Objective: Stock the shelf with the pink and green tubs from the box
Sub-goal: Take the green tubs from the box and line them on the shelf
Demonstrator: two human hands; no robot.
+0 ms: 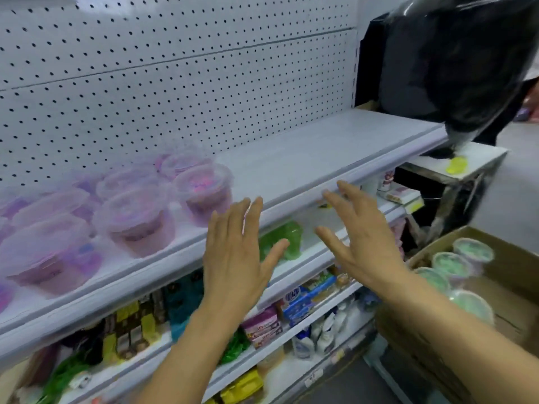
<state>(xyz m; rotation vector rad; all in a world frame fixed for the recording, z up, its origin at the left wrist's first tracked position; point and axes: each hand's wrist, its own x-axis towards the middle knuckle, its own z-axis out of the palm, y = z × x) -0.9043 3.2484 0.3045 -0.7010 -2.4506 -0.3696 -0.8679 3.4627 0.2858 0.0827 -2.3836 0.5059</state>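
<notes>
Upright, lids up, pink tubs (137,220) crowd the shelf (291,158) — left hand (236,258) and right hand (361,240) spread, empty.

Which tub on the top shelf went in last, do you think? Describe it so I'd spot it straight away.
I can only guess. Start at the white pegboard wall and drop to the top shelf below it. The pink tubs fill its left part; the likeliest is the rightmost pink tub, the only one with bare shelf to its right.

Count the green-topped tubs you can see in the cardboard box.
4: round green-topped plastic tubs in the brown cardboard box at right, running from back to the front one. More may lie hidden underneath.
</notes>
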